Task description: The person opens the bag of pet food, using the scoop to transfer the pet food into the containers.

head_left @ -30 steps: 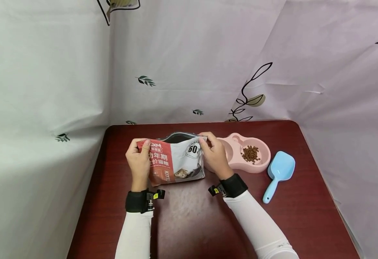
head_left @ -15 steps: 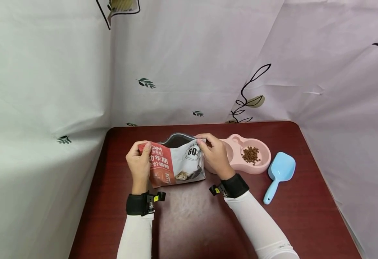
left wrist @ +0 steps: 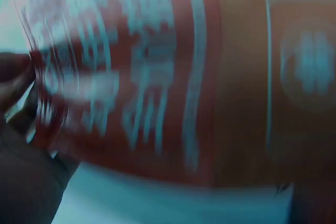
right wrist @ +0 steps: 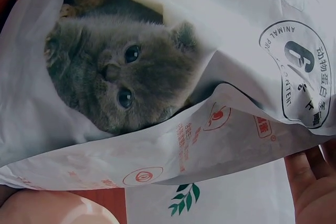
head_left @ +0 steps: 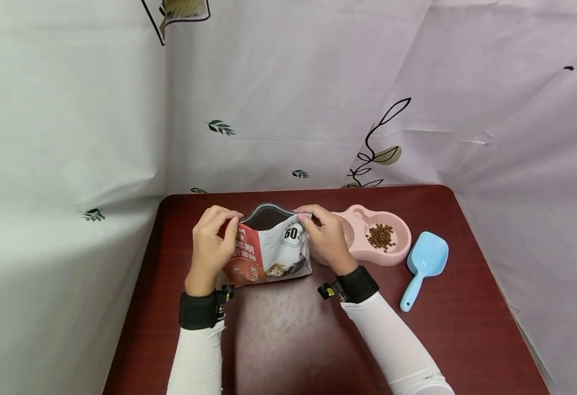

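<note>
A red and white cat food bag (head_left: 280,249) stands between both hands in the head view, its dark mouth gaping at the top. My left hand (head_left: 211,244) pinches the upper left edge between thumb and fingers. At the opposite top corner, my right hand (head_left: 330,241) grips the rim with its thumb in front. The red panel of the bag (left wrist: 152,72) fills the left wrist view, blurred, with fingertips at its far edge. A kitten picture covers the bag's side (right wrist: 131,72) in the right wrist view. The bag's contents are hidden.
A pink double bowl (head_left: 374,257) sits right behind the right hand, with brown kibble (head_left: 381,236) in its right hollow. Beyond it lies a light blue scoop (head_left: 429,255), handle toward the near side. White patterned cloth (head_left: 288,99) hangs behind the dark red table (head_left: 466,329).
My left hand has shifted inward along the bag's rim, its wrist turning out to the left. The bag's mouth has widened. The right hand keeps its hold at the right corner.
</note>
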The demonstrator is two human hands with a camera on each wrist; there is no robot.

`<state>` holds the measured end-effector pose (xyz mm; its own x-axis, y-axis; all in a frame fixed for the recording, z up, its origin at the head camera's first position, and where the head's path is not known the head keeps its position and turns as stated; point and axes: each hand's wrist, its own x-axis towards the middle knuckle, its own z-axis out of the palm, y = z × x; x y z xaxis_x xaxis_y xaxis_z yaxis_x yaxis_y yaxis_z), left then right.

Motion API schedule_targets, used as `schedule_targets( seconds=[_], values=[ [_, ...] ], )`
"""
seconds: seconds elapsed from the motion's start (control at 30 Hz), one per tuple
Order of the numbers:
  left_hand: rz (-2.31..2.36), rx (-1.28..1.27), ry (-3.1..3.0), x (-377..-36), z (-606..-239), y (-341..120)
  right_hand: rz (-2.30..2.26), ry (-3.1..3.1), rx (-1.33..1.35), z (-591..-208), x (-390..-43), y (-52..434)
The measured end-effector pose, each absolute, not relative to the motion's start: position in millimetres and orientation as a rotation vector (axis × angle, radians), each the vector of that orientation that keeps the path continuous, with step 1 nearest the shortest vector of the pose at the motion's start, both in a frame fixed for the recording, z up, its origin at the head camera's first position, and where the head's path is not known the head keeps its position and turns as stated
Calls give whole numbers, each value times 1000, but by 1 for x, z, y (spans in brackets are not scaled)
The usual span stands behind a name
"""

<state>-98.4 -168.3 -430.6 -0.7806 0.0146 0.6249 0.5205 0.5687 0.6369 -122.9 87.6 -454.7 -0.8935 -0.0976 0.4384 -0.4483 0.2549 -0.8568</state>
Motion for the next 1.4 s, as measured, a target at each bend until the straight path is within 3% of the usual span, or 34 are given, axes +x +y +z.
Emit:
schedule_targets(
  seconds=[0.17, 0.43, 0.73, 1.4],
  values=[
    [-970, -550, -2349, -93, -424, -174, 1656, -2238, 511, -455, -123, 88],
    [-925, -497, -2369, -91, -425, -171, 1624, -2223, 529, -457, -123, 90],
    [-575, -540, -2437, -86, -414, -158, 1605, -2226, 523, -458, -124, 91],
    [-807, -640, -2296, -104, -425, -165, 1260, -2315, 741, -437, -129, 94]
  ],
)
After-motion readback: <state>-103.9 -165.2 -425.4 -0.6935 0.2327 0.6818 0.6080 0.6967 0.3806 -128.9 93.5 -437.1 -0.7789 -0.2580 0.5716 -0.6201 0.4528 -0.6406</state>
